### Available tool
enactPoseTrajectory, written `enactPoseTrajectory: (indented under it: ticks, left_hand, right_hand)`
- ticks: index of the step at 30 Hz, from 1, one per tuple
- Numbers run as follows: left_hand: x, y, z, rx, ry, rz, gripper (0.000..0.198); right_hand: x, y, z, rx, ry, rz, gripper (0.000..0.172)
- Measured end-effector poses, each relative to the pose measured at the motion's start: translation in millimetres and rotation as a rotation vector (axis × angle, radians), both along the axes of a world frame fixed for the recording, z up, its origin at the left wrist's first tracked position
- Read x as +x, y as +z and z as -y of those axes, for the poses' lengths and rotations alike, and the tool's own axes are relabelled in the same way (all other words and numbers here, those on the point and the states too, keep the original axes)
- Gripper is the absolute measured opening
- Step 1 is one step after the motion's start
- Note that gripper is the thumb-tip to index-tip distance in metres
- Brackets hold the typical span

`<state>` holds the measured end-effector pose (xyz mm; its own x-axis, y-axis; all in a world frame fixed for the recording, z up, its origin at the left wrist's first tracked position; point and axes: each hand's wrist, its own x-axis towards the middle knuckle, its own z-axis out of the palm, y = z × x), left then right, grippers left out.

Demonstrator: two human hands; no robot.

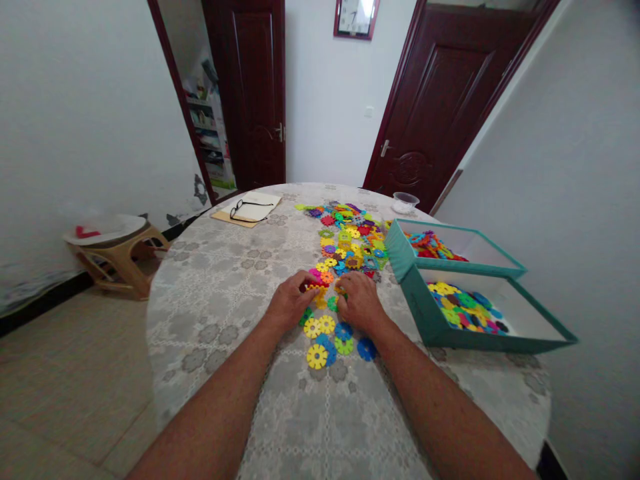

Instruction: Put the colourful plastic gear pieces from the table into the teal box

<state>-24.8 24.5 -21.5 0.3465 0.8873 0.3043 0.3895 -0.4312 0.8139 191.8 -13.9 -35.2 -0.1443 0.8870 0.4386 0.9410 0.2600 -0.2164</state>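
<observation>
My left hand (293, 300) grips yellow notched plastic discs (321, 297) joined edgewise, its thumb and fingers curled at their left end. Opposite it, my right hand (361, 301) has its fingertips pinched on a small yellow notched disc, mostly covered by the fingers. Red and pink discs lie just beyond the left fingertips. Nearer to me, loose yellow discs (317, 356), blue discs (367, 349) and a light green disc (344, 345) lie flat between my forearms. A green disc (333, 304) sits between the hands.
A heap of many-coloured discs (345, 217) spreads beyond my hands, with a built yellow piece (354, 257) in it. A teal two-part box (425, 313) holding more pieces stands at right. Glasses (241, 208) rest on a notebook (260, 200); a clear bowl (404, 202) stands at the back.
</observation>
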Motion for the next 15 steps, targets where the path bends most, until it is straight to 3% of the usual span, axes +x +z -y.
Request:
enactPoseTrajectory:
  ticks: [3,6,15]
  left_hand:
    - [0,1.3,0,0.011,0.01,0.006,0.014]
    - [1,0.6,2,-0.029,-0.034,-0.01,0.016]
    - [2,-5.5,1,-0.084,-0.08,-0.045,0.015]
  right_hand:
    - [-4,2.6,3,-0.063,-0.047,0.032,0.015]
    - [-6,3.5,3,-0.082,-0.069,0.034,0.018]
    - [-4,-0.2,-6,-0.01,-0.017,-0.012,0.016]
